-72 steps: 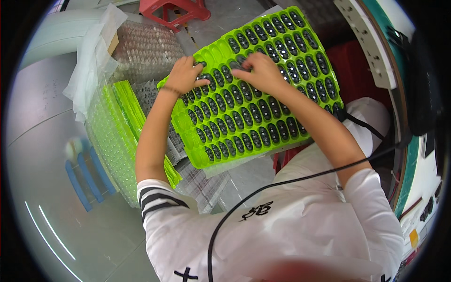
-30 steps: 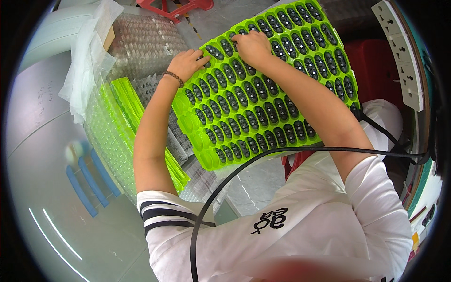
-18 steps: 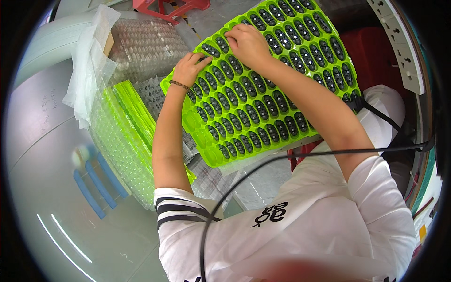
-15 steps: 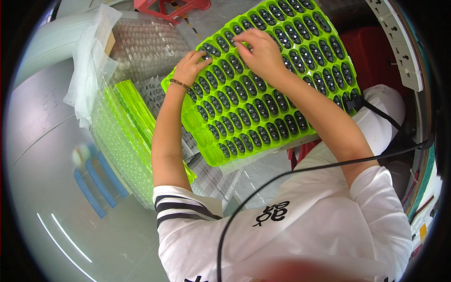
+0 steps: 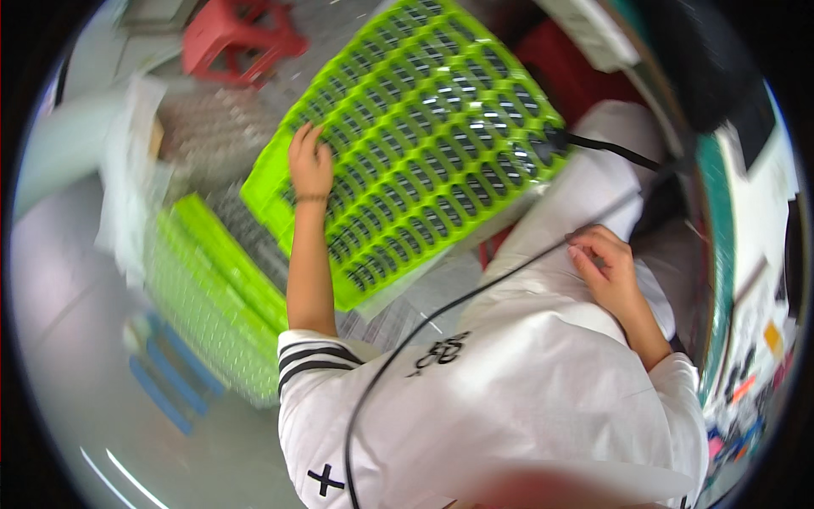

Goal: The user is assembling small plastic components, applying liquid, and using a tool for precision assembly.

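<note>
A bright green moulded tray (image 5: 407, 165) lies tilted across the view, its rows of oval pockets filled with dark oval pieces bearing small bright dots. My left hand (image 5: 310, 170), with a beaded bracelet at the wrist, rests over the tray's left part, fingers spread and nothing visibly in them. Over my lap, away from the tray, my right hand (image 5: 610, 271) has its fingers curled, thumb and fingertips meeting. A black cable (image 5: 462, 299) runs past those fingertips. Blur hides whether they pinch the cable or something small.
More green trays (image 5: 229, 254) stand stacked at the left, beside bubble wrap (image 5: 212, 327) and clear plastic sheeting (image 5: 127, 187). A red stool (image 5: 225, 38) stands at the far left. Blue bars (image 5: 161, 386) lie lower left. At the right, a bench edge (image 5: 721, 246) carries small coloured items.
My right hand has left the tray and come back to the right, over my lap. My left hand stays on the tray's left part. The whole view has shifted and blurred.
</note>
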